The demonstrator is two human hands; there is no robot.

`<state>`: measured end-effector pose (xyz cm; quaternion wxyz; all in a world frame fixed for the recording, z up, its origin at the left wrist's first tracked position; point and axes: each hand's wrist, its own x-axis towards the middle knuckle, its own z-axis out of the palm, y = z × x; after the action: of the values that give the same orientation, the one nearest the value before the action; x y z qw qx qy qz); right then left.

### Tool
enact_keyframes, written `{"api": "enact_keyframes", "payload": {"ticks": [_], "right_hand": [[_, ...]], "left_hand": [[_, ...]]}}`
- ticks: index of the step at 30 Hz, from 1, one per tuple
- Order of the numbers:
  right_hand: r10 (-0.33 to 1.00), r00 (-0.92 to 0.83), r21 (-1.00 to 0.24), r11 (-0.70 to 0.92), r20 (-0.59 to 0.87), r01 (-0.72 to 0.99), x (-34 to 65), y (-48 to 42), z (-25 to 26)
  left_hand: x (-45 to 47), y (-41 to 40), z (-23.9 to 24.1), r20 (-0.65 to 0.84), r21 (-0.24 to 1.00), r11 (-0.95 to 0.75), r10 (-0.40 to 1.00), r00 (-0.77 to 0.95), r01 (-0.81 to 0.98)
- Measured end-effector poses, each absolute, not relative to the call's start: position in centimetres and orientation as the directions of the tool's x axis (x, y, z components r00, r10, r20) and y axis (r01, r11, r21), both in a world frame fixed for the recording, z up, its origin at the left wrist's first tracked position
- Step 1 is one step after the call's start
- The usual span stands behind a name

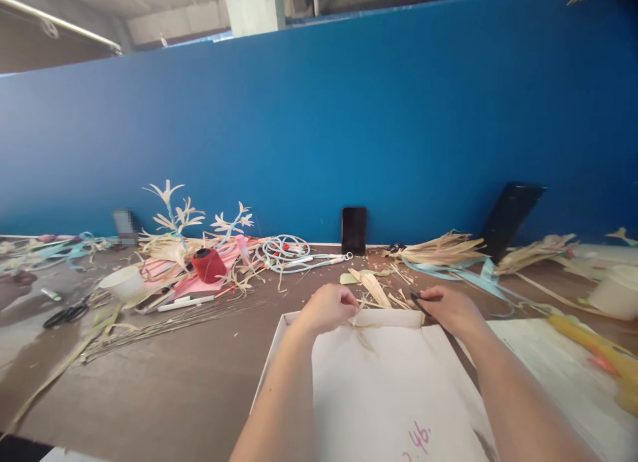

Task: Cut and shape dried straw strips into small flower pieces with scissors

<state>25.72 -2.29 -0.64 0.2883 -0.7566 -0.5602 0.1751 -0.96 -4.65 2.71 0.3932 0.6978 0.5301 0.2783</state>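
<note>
My left hand [329, 309] is over the far left part of a white shallow box lid [379, 395]. Its thumb and fingers are pinched together on a thin pale strip of dried husk [365, 337], which hangs down blurred over the lid. At the lid's far right corner, my right hand [451, 309] is closed around black-handled scissors [419, 304]; their blades are hard to make out. Just beyond the lid lie cut husk pieces [373, 288] and scraps, between my two hands.
A phone [353, 231] leans against the blue partition [349, 116]. Husk bundles [443, 249] lie at right, near a yellow tool [595, 346]. At left are husk flowers [172, 206], a red spool [208, 266], a white cup [123, 282], wires [164, 329] and other scissors [67, 314].
</note>
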Motion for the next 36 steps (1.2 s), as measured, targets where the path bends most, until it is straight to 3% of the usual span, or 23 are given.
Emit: {"api": "enact_keyframes", "payload": {"ticks": [6, 11, 13, 20, 24, 27, 29, 31, 36], "right_hand": [[0.969, 0.232, -0.772, -0.088, 0.079, 0.629, 25.2, -3.0, 0.2], [0.945, 0.295, -0.610, -0.150, 0.144, 0.778, 25.5, -2.6, -0.4], [0.947, 0.301, -0.610, -0.171, 0.115, 0.773, 25.3, -2.7, -0.4], [0.955, 0.296, -0.847, -0.160, -0.004, 0.507, 24.7, -3.5, -0.1], [0.909, 0.369, -0.765, -0.096, 0.193, 0.637, 24.3, -3.5, 0.7], [0.910, 0.238, -0.707, 0.079, 0.338, 0.702, 22.7, -4.3, 1.5], [0.951, -0.012, -0.689, 0.232, 0.308, 0.686, 21.2, -5.1, 1.8], [0.957, -0.150, -0.666, 0.282, 0.250, 0.690, 19.9, -5.8, 1.9], [0.974, -0.087, -0.636, 0.203, 0.209, 0.744, 19.2, -6.0, 1.4]], "left_hand": [[-1.3, -5.0, 3.0, -0.071, 0.833, -0.159, 0.919, 0.387, 0.530], [-1.2, -5.2, 3.1, -0.136, 0.811, -0.155, 0.888, 0.439, 0.564], [-1.2, -5.2, 3.1, -0.155, 0.802, -0.155, 0.878, 0.452, 0.576], [-1.1, -4.9, 2.8, -0.122, 0.823, -0.140, 0.903, 0.412, 0.551], [-1.2, -4.8, 2.6, -0.114, 0.828, -0.119, 0.921, 0.372, 0.549], [-1.4, -4.9, 2.8, -0.132, 0.809, -0.124, 0.914, 0.384, 0.574], [-1.6, -5.0, 3.0, -0.159, 0.785, -0.126, 0.906, 0.393, 0.607], [-1.8, -5.2, 3.2, -0.189, 0.761, -0.114, 0.903, 0.386, 0.639], [-1.5, -5.4, 3.6, -0.253, 0.712, -0.113, 0.880, 0.403, 0.693]]}}
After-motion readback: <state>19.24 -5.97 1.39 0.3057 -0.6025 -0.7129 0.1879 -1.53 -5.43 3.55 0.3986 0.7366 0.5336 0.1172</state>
